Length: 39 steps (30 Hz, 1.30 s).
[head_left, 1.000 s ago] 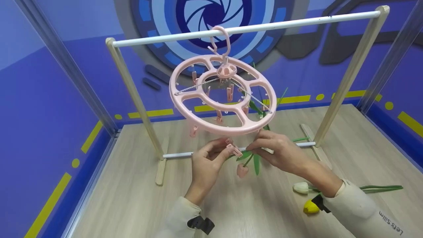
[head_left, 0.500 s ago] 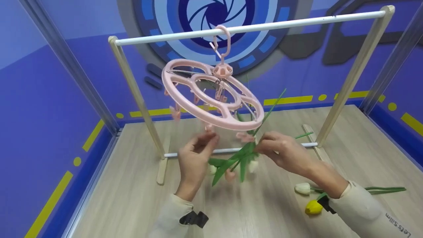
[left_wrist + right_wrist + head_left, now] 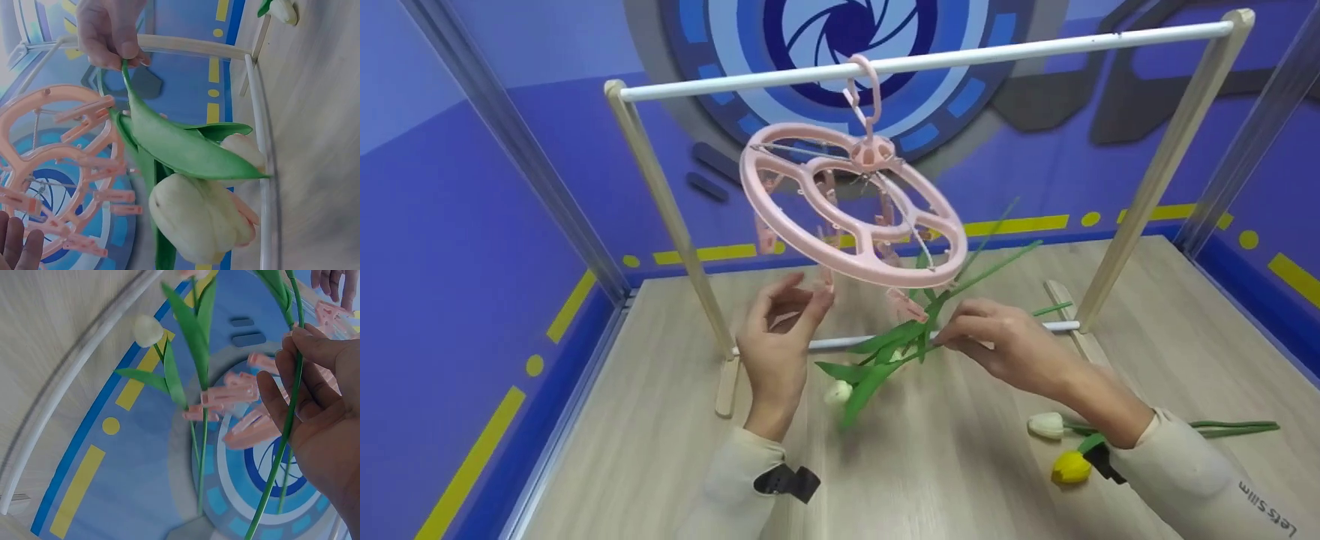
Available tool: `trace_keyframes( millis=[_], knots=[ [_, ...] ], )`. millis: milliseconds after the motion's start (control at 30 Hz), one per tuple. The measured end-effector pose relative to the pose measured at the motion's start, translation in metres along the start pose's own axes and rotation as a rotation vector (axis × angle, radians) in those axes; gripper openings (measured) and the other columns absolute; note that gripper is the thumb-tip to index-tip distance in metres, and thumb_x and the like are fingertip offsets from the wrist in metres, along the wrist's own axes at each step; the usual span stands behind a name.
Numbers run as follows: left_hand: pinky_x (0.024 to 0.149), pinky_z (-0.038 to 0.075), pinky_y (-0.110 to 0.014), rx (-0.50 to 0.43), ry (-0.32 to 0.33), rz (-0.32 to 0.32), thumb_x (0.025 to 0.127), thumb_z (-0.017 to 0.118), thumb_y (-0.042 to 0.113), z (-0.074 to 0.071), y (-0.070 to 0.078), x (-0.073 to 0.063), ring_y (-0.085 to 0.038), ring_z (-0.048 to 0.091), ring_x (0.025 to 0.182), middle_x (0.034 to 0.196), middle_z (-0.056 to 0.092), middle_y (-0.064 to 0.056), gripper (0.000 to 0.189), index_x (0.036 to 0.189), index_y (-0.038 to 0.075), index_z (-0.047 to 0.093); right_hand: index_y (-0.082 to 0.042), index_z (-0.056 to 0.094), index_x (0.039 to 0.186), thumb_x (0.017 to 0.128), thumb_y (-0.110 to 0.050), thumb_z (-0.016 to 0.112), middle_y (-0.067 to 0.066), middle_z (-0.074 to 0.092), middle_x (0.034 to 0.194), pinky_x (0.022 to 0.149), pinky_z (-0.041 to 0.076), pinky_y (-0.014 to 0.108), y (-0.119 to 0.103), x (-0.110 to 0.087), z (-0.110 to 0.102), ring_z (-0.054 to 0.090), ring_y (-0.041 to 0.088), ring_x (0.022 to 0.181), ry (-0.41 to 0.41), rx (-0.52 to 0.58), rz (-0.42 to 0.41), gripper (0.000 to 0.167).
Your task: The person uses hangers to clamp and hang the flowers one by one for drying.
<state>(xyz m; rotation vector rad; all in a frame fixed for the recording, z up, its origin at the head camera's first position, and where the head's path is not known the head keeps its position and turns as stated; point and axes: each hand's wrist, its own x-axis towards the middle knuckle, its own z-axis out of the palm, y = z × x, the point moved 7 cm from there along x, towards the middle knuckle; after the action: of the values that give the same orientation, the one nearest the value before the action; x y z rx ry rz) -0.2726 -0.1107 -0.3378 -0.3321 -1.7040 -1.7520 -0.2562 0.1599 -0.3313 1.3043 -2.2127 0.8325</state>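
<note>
My right hand (image 3: 1009,341) pinches the green stem of a tulip (image 3: 289,419) between thumb and fingers. Its long leaves (image 3: 877,375) slant down to the left, and a white tulip head (image 3: 197,216) shows beside them. A pink clothespin (image 3: 906,304) dangles from the rim just above the leaves. My left hand (image 3: 776,330) is raised at the ring's near left, fingers loosely spread, thumb tip right at another hanging clothespin (image 3: 827,278). The round pink clip hanger (image 3: 840,259) hangs tilted by its hook from the rack's top bar.
A wooden rack with a white top bar (image 3: 997,54) and a lower bar (image 3: 840,343) surrounds the hanger. Other tulips (image 3: 205,439) hang from clothespins behind. A white tulip (image 3: 1046,425) and a yellow tulip (image 3: 1071,466) lie on the table by the right forearm.
My left hand has moved left and up from the clothespin near the leaves. The hanger has turned and tilted. The right hand stays almost in place with the stem.
</note>
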Motion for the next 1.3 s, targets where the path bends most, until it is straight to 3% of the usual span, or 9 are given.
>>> trace_keyframes(
  millis=[133, 367, 500, 633, 767, 967, 1133, 1300],
  knots=[
    [0.085, 0.064, -0.042, -0.007, -0.034, 0.055, 0.087, 0.087, 0.001, 0.008, 0.002, 0.004, -0.026, 0.072, 0.099, 0.105, 0.072, -0.010, 0.021, 0.106, 0.000, 0.079, -0.013, 0.080, 0.108, 0.085, 0.012, 0.082, 0.000, 0.075, 0.110, 0.080, 0.064, 0.033, 0.002, 0.000, 0.000, 0.073, 0.020, 0.098, -0.011, 0.007, 0.025, 0.035],
    [0.097, 0.060, -0.042, -0.018, -0.061, 0.036, 0.089, 0.086, 0.001, 0.010, 0.003, 0.003, -0.024, 0.069, 0.115, 0.120, 0.069, -0.011, 0.012, 0.098, -0.001, 0.078, -0.014, 0.080, 0.114, 0.088, 0.010, 0.080, 0.001, 0.075, 0.118, 0.087, 0.063, 0.033, 0.003, 0.000, -0.001, 0.074, 0.023, 0.105, -0.034, 0.019, 0.057, 0.035],
    [0.095, 0.061, -0.041, -0.064, -0.082, 0.017, 0.091, 0.083, -0.001, 0.010, 0.004, -0.002, -0.028, 0.072, 0.108, 0.115, 0.072, -0.013, 0.019, 0.106, -0.004, 0.073, -0.012, 0.080, 0.110, 0.086, 0.013, 0.081, 0.000, 0.075, 0.108, 0.081, 0.064, 0.032, 0.002, -0.001, -0.003, 0.073, 0.018, 0.094, -0.017, 0.014, 0.050, 0.034],
    [0.096, 0.061, -0.040, -0.110, -0.090, -0.062, 0.090, 0.083, 0.000, 0.011, 0.002, -0.007, -0.029, 0.072, 0.106, 0.112, 0.073, -0.014, 0.040, 0.125, -0.005, 0.064, -0.012, 0.080, 0.108, 0.087, 0.011, 0.081, -0.003, 0.073, 0.101, 0.074, 0.063, 0.032, 0.000, -0.001, -0.003, 0.069, 0.015, 0.088, -0.009, 0.009, 0.048, 0.032],
    [0.094, 0.061, -0.039, -0.108, -0.134, -0.104, 0.090, 0.084, 0.001, 0.015, 0.000, -0.012, -0.029, 0.074, 0.103, 0.111, 0.075, -0.014, 0.043, 0.129, -0.006, 0.067, -0.012, 0.080, 0.108, 0.088, 0.010, 0.081, -0.003, 0.073, 0.102, 0.076, 0.062, 0.028, -0.002, 0.001, -0.004, 0.069, 0.015, 0.089, 0.008, 0.020, 0.048, 0.030],
    [0.089, 0.063, -0.037, -0.038, -0.248, -0.082, 0.092, 0.084, 0.005, 0.027, 0.002, -0.023, -0.024, 0.076, 0.099, 0.108, 0.079, -0.007, 0.029, 0.119, -0.001, 0.076, -0.010, 0.079, 0.107, 0.084, 0.013, 0.082, 0.000, 0.073, 0.106, 0.086, 0.056, 0.014, -0.007, 0.008, -0.008, 0.072, 0.020, 0.097, 0.042, 0.032, 0.026, 0.033],
    [0.085, 0.064, -0.036, -0.033, -0.311, -0.063, 0.094, 0.082, 0.006, 0.036, 0.004, -0.028, -0.023, 0.076, 0.096, 0.106, 0.079, -0.004, 0.024, 0.117, 0.000, 0.078, -0.010, 0.079, 0.108, 0.084, 0.013, 0.082, 0.003, 0.075, 0.113, 0.094, 0.059, 0.028, -0.008, 0.011, -0.008, 0.072, 0.030, 0.116, 0.033, 0.008, 0.052, 0.033],
    [0.083, 0.065, -0.037, -0.036, -0.339, -0.041, 0.094, 0.081, 0.005, 0.042, 0.007, -0.029, -0.023, 0.077, 0.093, 0.104, 0.080, -0.002, 0.022, 0.115, 0.000, 0.078, -0.010, 0.079, 0.108, 0.083, 0.014, 0.083, 0.001, 0.074, 0.110, 0.090, 0.061, 0.029, -0.012, 0.012, -0.008, 0.072, 0.023, 0.102, 0.036, -0.007, 0.042, 0.035]
  ],
)
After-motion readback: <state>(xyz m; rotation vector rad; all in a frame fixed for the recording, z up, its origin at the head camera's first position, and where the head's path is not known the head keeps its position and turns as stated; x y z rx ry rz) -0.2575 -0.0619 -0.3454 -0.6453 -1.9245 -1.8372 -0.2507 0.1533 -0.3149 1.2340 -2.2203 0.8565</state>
